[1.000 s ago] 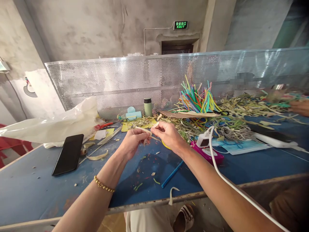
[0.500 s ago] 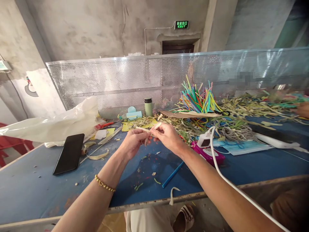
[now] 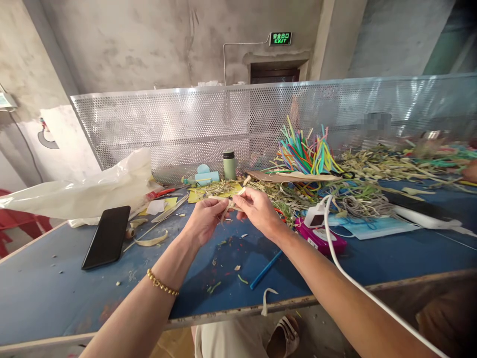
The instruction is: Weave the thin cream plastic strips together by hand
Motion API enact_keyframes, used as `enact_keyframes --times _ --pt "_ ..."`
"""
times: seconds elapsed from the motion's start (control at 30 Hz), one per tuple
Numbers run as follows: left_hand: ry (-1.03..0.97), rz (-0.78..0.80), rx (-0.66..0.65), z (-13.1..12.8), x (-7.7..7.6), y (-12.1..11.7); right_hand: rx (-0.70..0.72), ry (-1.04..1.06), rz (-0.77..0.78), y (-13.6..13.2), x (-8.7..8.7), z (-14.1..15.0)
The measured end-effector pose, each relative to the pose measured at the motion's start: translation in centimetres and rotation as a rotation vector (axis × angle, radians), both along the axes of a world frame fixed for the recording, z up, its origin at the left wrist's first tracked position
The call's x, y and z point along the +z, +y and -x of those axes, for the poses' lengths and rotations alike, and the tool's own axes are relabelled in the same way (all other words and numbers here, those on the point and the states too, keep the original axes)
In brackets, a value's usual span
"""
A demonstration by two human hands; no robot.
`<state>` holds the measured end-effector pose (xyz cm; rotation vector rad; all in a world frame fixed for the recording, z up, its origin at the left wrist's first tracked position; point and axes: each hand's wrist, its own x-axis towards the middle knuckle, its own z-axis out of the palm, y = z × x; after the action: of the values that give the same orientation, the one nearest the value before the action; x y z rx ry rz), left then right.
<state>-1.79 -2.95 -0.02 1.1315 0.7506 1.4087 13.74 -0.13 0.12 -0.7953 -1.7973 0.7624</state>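
Above the blue tabletop [image 3: 156, 293] my two hands meet, working on a pale, dried strip of plant leaf [image 3: 228, 205]. My left hand [image 3: 205, 217] is closed, pinching the strip between thumb and fingers. Beside it, my right hand [image 3: 257, 211] pinches the same strip, and a light end pokes out above its fingertips. A loose bit of the strip hangs down between the hands. The fingers partly hide the strip, so its full shape cannot be made out. Under my right forearm lies a blue stick [image 3: 266, 270].
Left are a black phone [image 3: 107, 237] and a plastic bag [image 3: 85, 189]. Behind my hands stand a green bottle [image 3: 229, 166] and colourful pipe cleaners [image 3: 307, 151] amid dried leaf scraps. A magenta box [image 3: 324, 241] with a white cable [image 3: 331, 233] lies right. Another person's hand [image 3: 470, 171] shows far right.
My fingers have shifted slightly on the strip, and my right hand has edged closer to the left. The other person's hand at far right has moved slightly toward the frame's edge.
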Motion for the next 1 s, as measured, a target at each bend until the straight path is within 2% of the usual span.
enact_keyframes --times 0.1,0.23,0.3,0.47,0.63,1.0 --pt "-0.077 0.028 0.053 0.2 0.0 0.3 -0.056 -0.040 -0.029 0.2 0.0 -0.1" --pt "-0.174 0.077 0.153 0.4 0.1 0.6 -0.300 -0.132 -0.370 0.2 0.0 -0.2" --pt "-0.176 0.068 0.171 0.5 0.0 0.8 -0.310 -0.204 -0.444 -0.1 -0.1 0.0" --pt "-0.168 -0.011 0.141 -0.2 -0.7 0.8 -0.257 -0.316 -0.366 -0.8 -0.5 1.1" --pt "-0.151 -0.030 0.128 -0.8 -0.9 0.6 -0.264 -0.300 -0.335 -0.8 -0.8 1.5" --pt "-0.187 0.078 0.164 0.2 -0.4 0.6 -0.173 -0.377 -0.236 -1.2 -0.1 1.3"
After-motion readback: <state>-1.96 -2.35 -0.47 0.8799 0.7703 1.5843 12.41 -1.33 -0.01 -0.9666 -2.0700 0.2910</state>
